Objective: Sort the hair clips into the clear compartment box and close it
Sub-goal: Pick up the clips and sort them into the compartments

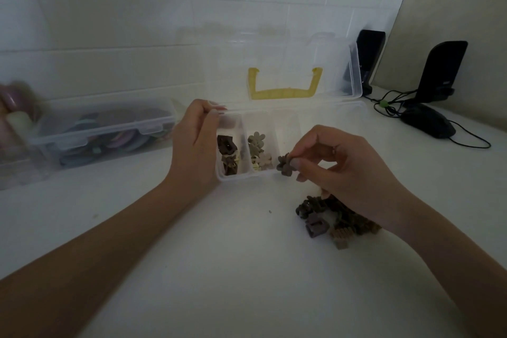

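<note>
The clear compartment box (247,176) lies open on the white table, its lid (354,68) with a yellow handle (284,90) standing up behind it. The left compartment holds dark brown clips (226,145). The one beside it holds beige flower clips (256,143). My left hand (196,143) grips the box's left end. My right hand (343,164) pinches a brown flower clip (285,165) just above the box's front rim. A pile of loose brown and tan clips (329,221) lies on the table under my right wrist, partly hidden.
A second clear box (104,134) with coloured items, lid shut, stands at the left by the tiled wall. Blurred objects (13,110) sit at the far left. Two black speakers (441,71), a black mouse (428,121) and cables occupy the back right.
</note>
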Demonstrator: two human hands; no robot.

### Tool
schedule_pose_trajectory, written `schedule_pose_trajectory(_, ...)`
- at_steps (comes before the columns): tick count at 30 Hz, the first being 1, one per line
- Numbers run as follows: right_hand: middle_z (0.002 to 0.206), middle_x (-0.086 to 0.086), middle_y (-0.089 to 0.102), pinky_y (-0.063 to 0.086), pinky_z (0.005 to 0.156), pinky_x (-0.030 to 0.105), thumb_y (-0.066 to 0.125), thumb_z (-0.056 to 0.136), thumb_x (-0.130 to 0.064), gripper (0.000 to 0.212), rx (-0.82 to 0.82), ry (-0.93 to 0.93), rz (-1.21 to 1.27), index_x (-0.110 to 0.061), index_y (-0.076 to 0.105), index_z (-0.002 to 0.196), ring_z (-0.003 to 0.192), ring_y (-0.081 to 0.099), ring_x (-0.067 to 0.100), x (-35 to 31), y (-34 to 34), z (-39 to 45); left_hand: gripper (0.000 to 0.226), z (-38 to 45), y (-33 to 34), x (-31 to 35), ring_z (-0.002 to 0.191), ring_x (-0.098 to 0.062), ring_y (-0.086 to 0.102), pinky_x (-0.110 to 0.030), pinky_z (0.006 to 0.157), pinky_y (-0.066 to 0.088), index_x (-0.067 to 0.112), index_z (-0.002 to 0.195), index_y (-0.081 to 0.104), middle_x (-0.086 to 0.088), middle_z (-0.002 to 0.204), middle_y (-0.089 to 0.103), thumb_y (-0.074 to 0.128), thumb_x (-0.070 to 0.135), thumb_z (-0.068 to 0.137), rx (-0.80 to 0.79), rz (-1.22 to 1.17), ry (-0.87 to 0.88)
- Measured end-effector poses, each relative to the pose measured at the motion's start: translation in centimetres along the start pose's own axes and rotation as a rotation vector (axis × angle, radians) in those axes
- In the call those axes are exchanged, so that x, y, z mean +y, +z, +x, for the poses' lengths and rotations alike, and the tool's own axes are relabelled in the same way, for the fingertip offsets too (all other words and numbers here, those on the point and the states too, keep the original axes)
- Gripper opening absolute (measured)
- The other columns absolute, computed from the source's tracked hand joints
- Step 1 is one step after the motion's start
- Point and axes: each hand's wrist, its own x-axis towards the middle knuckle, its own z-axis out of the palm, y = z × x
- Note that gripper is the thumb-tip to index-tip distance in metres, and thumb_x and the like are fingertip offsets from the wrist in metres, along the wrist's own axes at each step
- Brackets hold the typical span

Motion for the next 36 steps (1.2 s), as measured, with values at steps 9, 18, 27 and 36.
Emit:
schedule_pose_trajectory(9,0.078,-0.010,0.069,0.044,0.047,0.016,0.070,0.080,-0.010,0.011,0.031,-0.040,-0.054,-0.019,0.065,0.078,0.070,0.063,0.010,0.3,0.5,-0.1,0.018,0.1,0.0,-0.1,0.079,0.008,0.054,-0.007,0.075,0.040,0.026,0.077,0.050,0.016,0.083,0.058,0.038,0.017,0.087,-0.001,0.010,-0.002)
schedule_pose_trajectory(18,0.083,-0.010,0.060,0.039,0.051,0.018,0.071,0.080,-0.015,0.011,0.253,-0.276,-0.492,-0.015,0.062,0.074,0.072,0.051,0.005,0.7,2.6,3.2,0.015,0.1,0.0,0.0,0.077,0.008,0.054,-0.005,0.072,0.039,0.014,0.081,0.052,0.012,0.083,0.058,0.039,0.016,0.087,-0.008,-0.001,-0.014)
schedule_pose_trajectory(27,0.073,-0.009,0.045,0.028,0.043,0.018,0.064,0.085,-0.032,0.012,0.126,-0.229,-0.794,-0.027,0.075,0.085,0.073,0.046,0.010,1.1,3.3,4.8,0.015,0.1,0.0,-0.1,0.075,-0.006,0.054,-0.023,0.071,0.042,0.023,0.079,0.051,0.008,0.080,0.057,0.040,0.018,0.088,-0.014,-0.031,-0.045)
schedule_pose_trajectory(36,0.058,-0.010,0.060,0.038,0.050,0.014,0.062,0.081,-0.043,0.020,-0.051,-0.135,-0.464,-0.029,0.075,0.087,0.050,0.052,0.010,1.4,-2.7,0.1,0.015,0.1,-0.1,-0.2,0.076,-0.002,0.054,-0.023,0.072,0.045,0.025,0.077,0.052,0.011,0.081,0.058,0.041,0.022,0.086,0.003,-0.033,-0.105)
